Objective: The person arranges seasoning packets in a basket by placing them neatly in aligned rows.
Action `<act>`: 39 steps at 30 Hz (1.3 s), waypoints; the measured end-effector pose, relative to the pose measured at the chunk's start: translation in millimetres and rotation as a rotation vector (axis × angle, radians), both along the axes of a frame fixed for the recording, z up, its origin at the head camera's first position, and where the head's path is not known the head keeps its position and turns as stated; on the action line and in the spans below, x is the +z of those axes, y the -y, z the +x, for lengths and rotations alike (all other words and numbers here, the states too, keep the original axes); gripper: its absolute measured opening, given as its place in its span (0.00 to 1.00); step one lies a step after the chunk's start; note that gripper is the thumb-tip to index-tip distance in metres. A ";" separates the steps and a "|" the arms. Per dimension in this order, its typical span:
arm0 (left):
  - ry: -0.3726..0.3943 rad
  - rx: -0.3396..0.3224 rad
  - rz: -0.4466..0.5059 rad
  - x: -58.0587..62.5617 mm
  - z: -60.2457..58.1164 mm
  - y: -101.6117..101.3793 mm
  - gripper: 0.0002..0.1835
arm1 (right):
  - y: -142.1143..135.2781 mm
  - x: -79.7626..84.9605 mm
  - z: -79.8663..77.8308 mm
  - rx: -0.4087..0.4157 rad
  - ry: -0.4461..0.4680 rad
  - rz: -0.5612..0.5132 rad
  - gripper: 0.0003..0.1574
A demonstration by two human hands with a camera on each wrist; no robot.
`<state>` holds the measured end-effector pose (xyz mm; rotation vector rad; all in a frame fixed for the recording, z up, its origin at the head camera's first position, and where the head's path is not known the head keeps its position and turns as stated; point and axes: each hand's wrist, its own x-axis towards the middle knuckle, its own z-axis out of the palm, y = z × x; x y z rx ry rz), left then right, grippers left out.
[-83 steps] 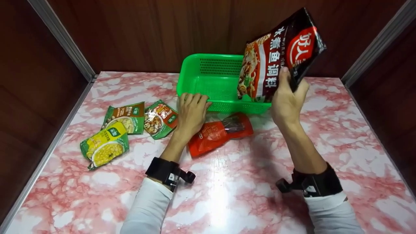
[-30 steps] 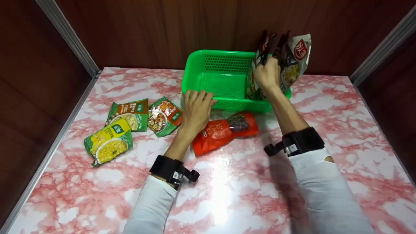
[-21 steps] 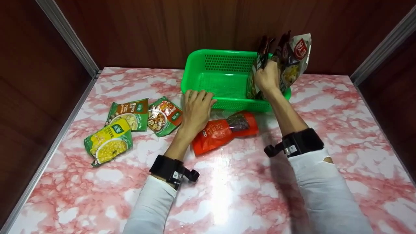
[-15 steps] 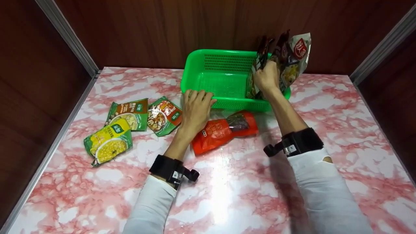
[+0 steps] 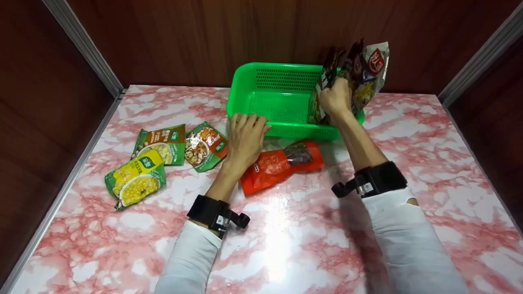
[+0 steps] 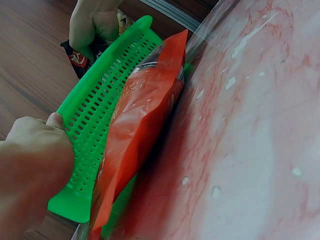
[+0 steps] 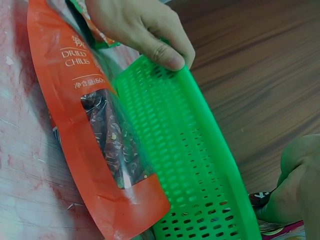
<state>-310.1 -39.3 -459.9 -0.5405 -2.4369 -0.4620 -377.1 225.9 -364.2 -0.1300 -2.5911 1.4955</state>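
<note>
A green plastic basket [image 5: 282, 130] stands against the back wall. My left hand [image 5: 247, 136] grips its front rim, thumb and fingers over the edge, as the left wrist view also shows. Inside the basket's right end, my right hand [image 5: 337, 98] is curled at a dark seasoning packet [image 5: 318, 98], its fingertips hidden among the packets. More seasoning packets stand upright to its right, the outermost one pale-topped [image 5: 372, 73]. In front of the basket lies a red pouch of dried chilis [image 5: 271, 169], with a clear window.
Several green-edged food packets lie left of my left hand: a yellow corn one [image 5: 137, 179], a brown-topped one [image 5: 171, 141] and a red-and-green one [image 5: 206, 147]. Dark wooden walls [image 5: 184, 41] enclose the marbled pink table [image 5: 286, 245] at the back and sides.
My right hand has lowered the dark seasoning packet into the basket's right end, and the packet has sunk slightly. My left hand stays on the rim. Little moves in the last half second.
</note>
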 end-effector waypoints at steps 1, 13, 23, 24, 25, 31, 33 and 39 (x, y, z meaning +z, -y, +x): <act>0.000 -0.001 0.001 0.3 0.1 -0.1 0.22 | 1.5 2.3 3.8 0.002 0.012 -0.022 0.31; 0.027 -0.003 0.013 2.0 0.8 0.7 0.19 | 19.4 11.9 28.6 -0.142 0.015 -0.084 0.38; 0.019 -0.006 0.018 1.2 0.5 0.2 0.19 | 20.7 1.2 39.7 -0.151 -0.070 -0.066 0.22; 0.018 -0.006 0.017 1.2 0.4 0.0 0.19 | 20.5 0.5 41.7 -0.152 -0.082 -0.063 0.21; 0.014 -0.007 0.017 1.0 0.3 -0.3 0.19 | 19.9 -0.6 43.5 -0.157 -0.095 -0.059 0.20; -0.022 -0.002 0.008 -0.9 -0.3 -0.6 0.21 | 15.5 -4.3 53.2 -0.191 -0.086 -0.040 0.35; -0.026 -0.002 0.008 -1.2 -0.4 -0.5 0.21 | 13.9 -4.4 56.2 -0.189 -0.066 -0.037 0.42; -0.010 0.004 0.006 -0.5 0.0 -0.9 0.21 | 11.8 -2.1 66.1 -0.169 -0.046 -0.025 0.49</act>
